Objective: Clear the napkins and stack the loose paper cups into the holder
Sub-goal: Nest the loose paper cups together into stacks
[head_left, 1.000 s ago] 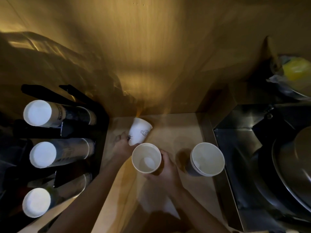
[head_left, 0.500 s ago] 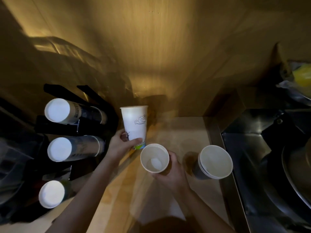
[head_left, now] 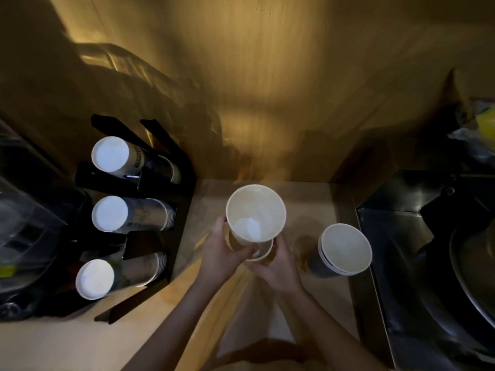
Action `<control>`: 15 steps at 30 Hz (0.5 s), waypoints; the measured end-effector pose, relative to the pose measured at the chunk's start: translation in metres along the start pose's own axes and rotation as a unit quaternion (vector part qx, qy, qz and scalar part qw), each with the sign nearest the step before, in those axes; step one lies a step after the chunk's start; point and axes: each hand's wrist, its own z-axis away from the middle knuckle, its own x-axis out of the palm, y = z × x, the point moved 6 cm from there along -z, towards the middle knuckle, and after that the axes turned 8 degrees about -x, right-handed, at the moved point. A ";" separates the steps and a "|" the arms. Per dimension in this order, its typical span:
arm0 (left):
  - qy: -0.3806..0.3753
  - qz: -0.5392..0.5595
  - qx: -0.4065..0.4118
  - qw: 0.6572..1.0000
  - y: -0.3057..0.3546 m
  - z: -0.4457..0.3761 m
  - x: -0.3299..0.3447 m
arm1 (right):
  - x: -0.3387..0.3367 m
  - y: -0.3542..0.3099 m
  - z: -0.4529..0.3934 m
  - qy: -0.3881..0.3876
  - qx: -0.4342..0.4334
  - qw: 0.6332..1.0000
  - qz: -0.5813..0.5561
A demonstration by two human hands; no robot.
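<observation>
My left hand [head_left: 222, 253] grips a white paper cup [head_left: 255, 214] upright, mouth towards me, directly above a second paper cup [head_left: 263, 254] that my right hand [head_left: 278, 266] holds on the counter. The upper cup's base sits in or just over the lower cup's mouth; I cannot tell how deep. A short stack of paper cups [head_left: 344, 250] stands to the right. The black cup holder [head_left: 166, 236] at the left carries three rows of stacked cups lying on their sides. A white napkin [head_left: 278, 328] lies on the counter between my forearms.
A steel sink [head_left: 428, 236] with a large metal bowl fills the right side. A wooden back wall [head_left: 254, 89] closes the counter behind. A clear plastic container [head_left: 24, 223] stands at the far left. A bag with something yellow [head_left: 482, 129] sits at the upper right.
My left hand turned its cup from mouth-down to upright and carried it right, over the cup in my right hand. The view shifted slightly.
</observation>
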 end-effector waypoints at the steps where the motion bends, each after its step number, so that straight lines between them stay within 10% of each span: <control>1: 0.000 0.003 0.000 1.000 -0.001 0.000 0.001 | 0.000 -0.001 0.000 0.002 -0.003 1.000 -0.002; 15: -0.010 0.012 -0.006 1.000 -0.019 0.008 0.012 | 0.000 0.005 0.000 0.010 -0.013 1.000 -0.017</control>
